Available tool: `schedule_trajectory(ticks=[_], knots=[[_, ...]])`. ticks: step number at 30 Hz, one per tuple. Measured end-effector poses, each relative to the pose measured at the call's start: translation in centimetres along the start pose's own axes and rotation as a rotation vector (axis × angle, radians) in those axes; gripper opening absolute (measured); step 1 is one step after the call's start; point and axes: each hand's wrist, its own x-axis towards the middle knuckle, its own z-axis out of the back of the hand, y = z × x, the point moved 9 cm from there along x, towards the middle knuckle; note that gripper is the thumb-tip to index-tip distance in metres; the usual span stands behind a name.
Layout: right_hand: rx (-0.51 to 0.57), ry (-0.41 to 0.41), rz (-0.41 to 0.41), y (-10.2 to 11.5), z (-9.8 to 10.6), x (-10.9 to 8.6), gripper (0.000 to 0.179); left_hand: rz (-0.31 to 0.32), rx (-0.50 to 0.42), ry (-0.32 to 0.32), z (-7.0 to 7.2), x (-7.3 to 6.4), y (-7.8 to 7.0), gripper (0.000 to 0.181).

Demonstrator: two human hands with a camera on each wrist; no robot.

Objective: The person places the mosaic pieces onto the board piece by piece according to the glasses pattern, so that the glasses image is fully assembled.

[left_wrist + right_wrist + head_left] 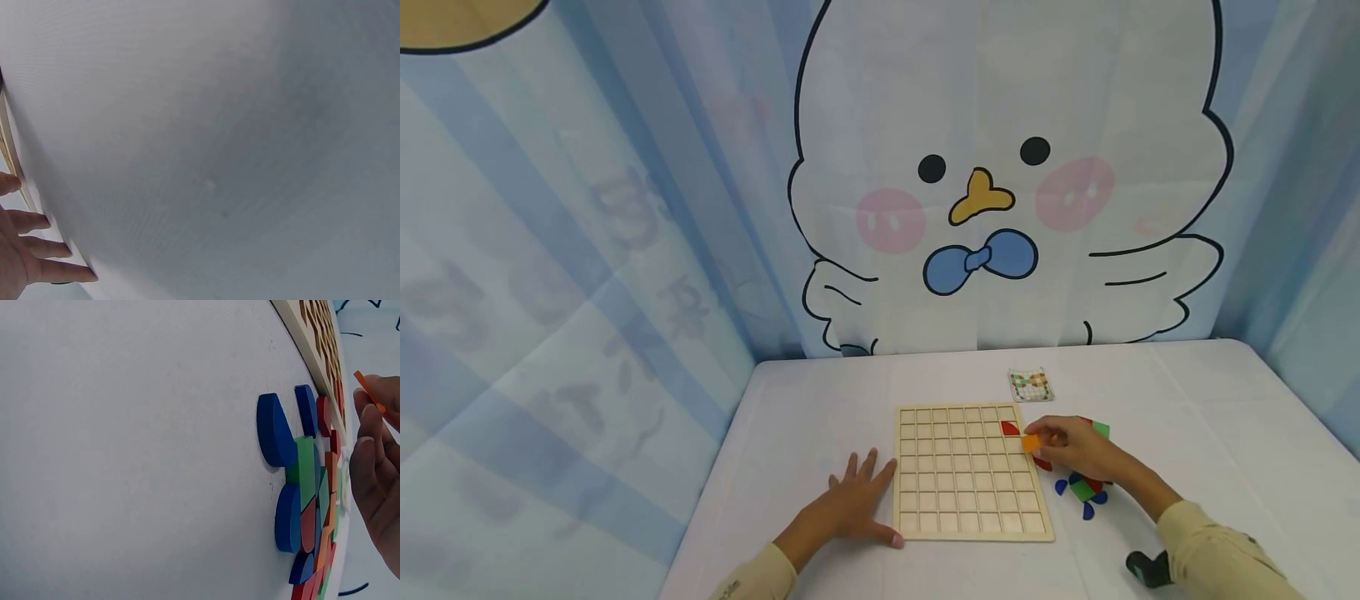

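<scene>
High head view, facing forward-down; wrist views, low, close — board (pixel 964 480) in all three

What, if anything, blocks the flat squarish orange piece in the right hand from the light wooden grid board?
Nothing visible: the right hand pinches the flat squarish orange piece by the right edge of the light wooden grid board. A red curved piece occupies one upper-right cell; cells left of it show bare.

Head cam bright; wrist cams dimmer, greyish; L cam darker at rt.
</scene>
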Motion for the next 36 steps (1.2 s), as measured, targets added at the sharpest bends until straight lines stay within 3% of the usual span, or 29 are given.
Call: schedule_trajectory(ticks=[15,36], knots=[[0.128,0.064,-0.027,0.2,-1.7,1.5,0.031,0.007,-0.011,0.003,0.0,-0.1,0.0,0.117],[0.062,-0.011,-0.018,1.1,-1.5,3.4,0.029,0.006,-0.007,0.013,0.2,-0.3,-0.2,0.117]])
